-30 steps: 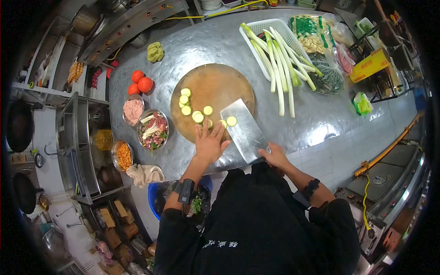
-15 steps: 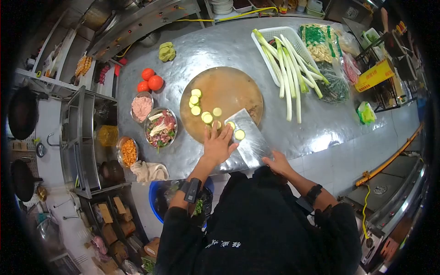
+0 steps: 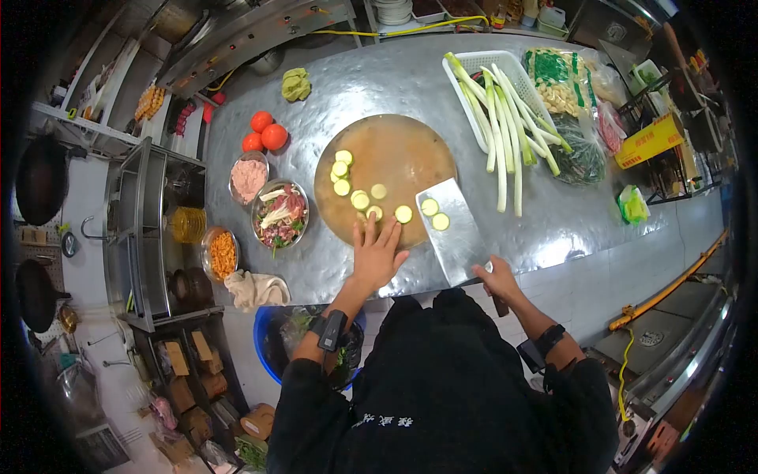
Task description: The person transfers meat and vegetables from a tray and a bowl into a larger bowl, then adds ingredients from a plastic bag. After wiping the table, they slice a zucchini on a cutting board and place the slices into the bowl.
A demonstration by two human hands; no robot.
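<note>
My left hand (image 3: 377, 257) rests at the near edge of the round wooden chopping board (image 3: 410, 154), its fingers spread and its fingertips at a zucchini slice (image 3: 375, 212). Several more pale green zucchini slices (image 3: 341, 169) lie scattered over the left part of the board. With its fingers wrapped round the handle, my right hand (image 3: 499, 283) holds a broad cleaver (image 3: 459, 249) at the board's right side. Two zucchini slices (image 3: 440, 221) sit on the flat of the blade. Another single slice (image 3: 403, 214) lies on the board between my left fingers and the cleaver.
Left of the board are tomatoes (image 3: 274, 137), a bowl of minced meat (image 3: 249, 178), a bowl of meat and vegetables (image 3: 280, 217), a bowl of orange pieces (image 3: 223, 254) and a cloth (image 3: 257, 290). Leeks (image 3: 501, 134) lie across a white basket (image 3: 517, 71) at right.
The cleaver has shifted right, away from my left hand, and its blade has turned. One slice near my fingertips now lies apart from the blade. My left hand stays nearly in place.
</note>
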